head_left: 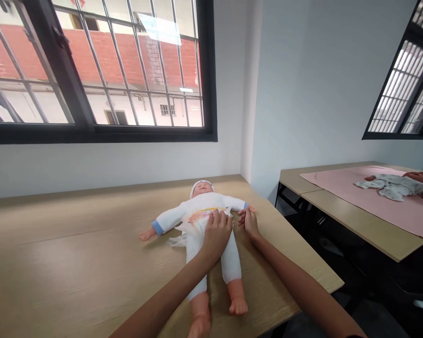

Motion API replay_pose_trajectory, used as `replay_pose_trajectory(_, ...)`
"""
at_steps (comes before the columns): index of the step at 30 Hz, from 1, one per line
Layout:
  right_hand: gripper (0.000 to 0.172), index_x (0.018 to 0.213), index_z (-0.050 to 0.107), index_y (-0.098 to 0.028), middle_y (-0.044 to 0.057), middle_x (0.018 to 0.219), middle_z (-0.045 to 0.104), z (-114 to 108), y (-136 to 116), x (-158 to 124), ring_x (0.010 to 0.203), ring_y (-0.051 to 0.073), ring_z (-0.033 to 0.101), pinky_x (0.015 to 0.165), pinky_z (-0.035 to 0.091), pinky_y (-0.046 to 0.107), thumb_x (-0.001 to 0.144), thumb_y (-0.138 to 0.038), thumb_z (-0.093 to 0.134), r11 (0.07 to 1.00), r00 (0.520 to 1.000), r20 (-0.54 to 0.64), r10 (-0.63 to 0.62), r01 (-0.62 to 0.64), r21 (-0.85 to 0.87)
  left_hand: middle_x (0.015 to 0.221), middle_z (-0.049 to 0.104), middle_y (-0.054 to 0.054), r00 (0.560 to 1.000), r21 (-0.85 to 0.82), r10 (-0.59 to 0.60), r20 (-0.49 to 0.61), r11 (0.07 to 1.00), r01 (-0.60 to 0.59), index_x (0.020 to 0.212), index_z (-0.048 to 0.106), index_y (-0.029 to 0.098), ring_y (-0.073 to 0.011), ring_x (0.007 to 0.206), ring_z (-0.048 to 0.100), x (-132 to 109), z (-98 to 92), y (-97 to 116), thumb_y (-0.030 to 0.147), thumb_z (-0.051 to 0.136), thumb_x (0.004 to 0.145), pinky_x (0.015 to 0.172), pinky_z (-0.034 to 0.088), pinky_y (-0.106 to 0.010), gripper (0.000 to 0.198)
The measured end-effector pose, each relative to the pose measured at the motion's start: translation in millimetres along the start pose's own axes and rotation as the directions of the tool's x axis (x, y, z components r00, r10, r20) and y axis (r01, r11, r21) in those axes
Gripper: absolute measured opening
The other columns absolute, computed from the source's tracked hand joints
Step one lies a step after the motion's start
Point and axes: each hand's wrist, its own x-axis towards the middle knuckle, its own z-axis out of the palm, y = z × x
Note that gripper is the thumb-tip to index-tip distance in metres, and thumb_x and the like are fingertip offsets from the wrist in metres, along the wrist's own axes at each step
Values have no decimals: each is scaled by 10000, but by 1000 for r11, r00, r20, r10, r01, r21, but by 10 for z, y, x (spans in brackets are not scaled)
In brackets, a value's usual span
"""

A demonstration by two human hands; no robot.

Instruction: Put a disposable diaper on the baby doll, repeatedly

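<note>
Left hand (pixel 218 231) on doll (pixel 202 202), window (pixel 134 65) beyond

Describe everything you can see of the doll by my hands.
The doll lies on its back on the table, arms spread, head toward the wall, feet bare. Plastic-looking, it wears a white cap and blue-cuffed white suit. A loose white diaper with coloured band crosses its waist. The left hand rests there; the right hand is by one cuff, contact unclear.

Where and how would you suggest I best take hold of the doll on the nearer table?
Perhaps by the doll's torso, from both sides under the armpits: it lies face up with its arms spread wide, leaving room there.
</note>
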Motion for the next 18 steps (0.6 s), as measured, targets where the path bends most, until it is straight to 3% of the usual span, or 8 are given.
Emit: replay_pose_trajectory(18,586,678,577,-195,7,456,498,-1,42,10,417,148,470,450,401,283,833,-719,364,999,999,-7,-33,33,-11,1091,650,-193,1000,-13,9,26,1000,-9,1051,657,66,-326,1044,593,5,-39,-9,108,419,910,894,425,-456,280)
